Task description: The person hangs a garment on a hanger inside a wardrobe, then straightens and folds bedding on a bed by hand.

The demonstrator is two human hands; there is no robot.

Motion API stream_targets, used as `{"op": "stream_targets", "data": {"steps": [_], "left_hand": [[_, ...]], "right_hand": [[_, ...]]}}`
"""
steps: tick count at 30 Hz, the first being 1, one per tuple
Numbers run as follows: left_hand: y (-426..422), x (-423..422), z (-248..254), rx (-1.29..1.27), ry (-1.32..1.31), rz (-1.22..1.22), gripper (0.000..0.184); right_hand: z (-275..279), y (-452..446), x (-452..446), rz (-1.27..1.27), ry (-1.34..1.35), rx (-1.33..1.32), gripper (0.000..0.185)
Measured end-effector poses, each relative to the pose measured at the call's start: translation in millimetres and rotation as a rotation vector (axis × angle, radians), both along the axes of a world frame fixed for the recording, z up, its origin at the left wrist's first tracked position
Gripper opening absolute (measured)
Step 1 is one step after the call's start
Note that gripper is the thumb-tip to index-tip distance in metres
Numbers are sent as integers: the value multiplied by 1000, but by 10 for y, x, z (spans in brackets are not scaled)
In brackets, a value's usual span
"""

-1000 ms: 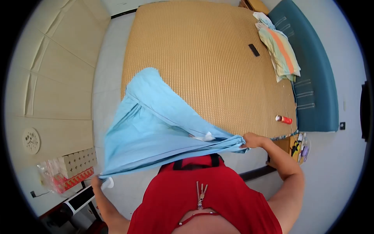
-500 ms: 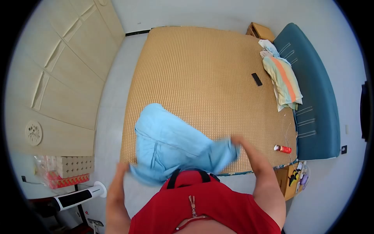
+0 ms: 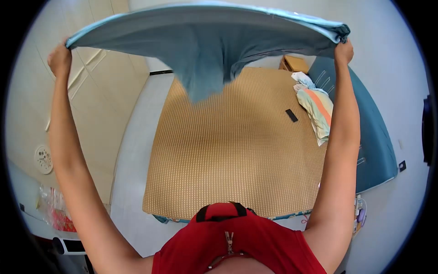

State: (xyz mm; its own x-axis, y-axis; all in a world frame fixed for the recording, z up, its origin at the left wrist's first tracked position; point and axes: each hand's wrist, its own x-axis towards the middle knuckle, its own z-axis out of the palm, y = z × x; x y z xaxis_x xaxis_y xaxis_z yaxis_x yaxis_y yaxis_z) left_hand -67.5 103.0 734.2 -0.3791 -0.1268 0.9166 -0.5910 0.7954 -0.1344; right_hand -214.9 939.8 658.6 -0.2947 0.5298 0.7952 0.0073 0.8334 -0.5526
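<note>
A light blue cloth [image 3: 205,41] is stretched wide in the air above the far part of the bed. My left hand [image 3: 60,59] is raised at the upper left, its fingers closed on one corner of the cloth. At the upper right my right hand [image 3: 344,52] grips the other end, where the fabric bunches into folds. The upper edge bows upward between my hands, and a loose, blurred part hangs down in the middle. Whether it is a sheet or a garment I cannot tell.
Below lies a bed with a woven tan mat [image 3: 228,146]. A black remote-like object [image 3: 291,115] and a striped pillow [image 3: 315,109] lie near the blue headboard [image 3: 376,137]. Pale cabinets [image 3: 114,91] line the left side. A bedside cabinet [image 3: 295,63] stands at the far right corner.
Both hands have risen from the bed's near edge to high in front of me and spread apart. The cloth has lifted off the mat and is now stretched between them.
</note>
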Motion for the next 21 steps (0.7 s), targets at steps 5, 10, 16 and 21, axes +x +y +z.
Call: {"op": "stream_targets", "data": {"steps": [5,10,16,21], "left_hand": [[108,83,-1236,-33,-180,-73,29],[39,452,-2923,31,-339,-331,24],[-27,1301,-4699,186,-839,-232,23],[321,1878,-6315,567,-1370,47,48]], "right_hand": [[-692,372,460,93,-152,182,22],[-1811,225,1542,445,-259,636,33],[-4006,73,2984,618,-1045,380,18],[-4934,-1044,3745,912,-1350,460,33]]}}
